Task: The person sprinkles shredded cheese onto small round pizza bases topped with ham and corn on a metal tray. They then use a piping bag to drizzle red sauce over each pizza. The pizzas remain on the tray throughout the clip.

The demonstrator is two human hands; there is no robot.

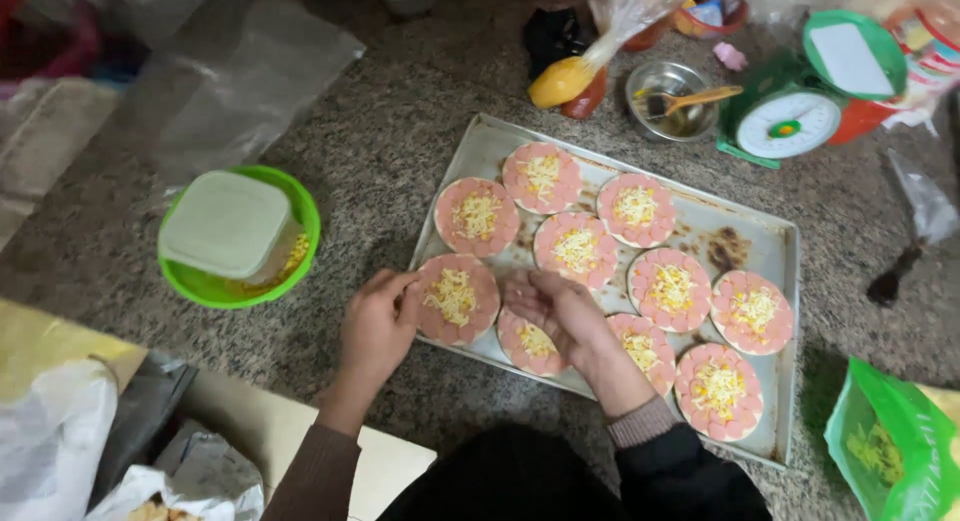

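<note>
Granite counter (400, 131) spans the view. On it, centre-right, lies a metal baking tray (760, 246) carrying ten small round pizzas ringed with pink sausage slices and topped with grated cheese. Left of the tray stands a green bowl (300, 216) with a pale square lidded tub (225, 224) resting in it. Far right sits a green kitchen scale (790, 121); just left of it, a steel bowl (672, 81) with a wooden-handled brush.

Left hand (375, 326) rests at the tray's near-left corner, fingers loosely curled, fingertips touching the edge of the near-left pizza (455, 298); no grasp evident. Right hand (550, 306) hovers palm-down over the next pizza (530, 343) along the near edge, fingers bent and gathered; whether it holds anything cannot be told.
</note>
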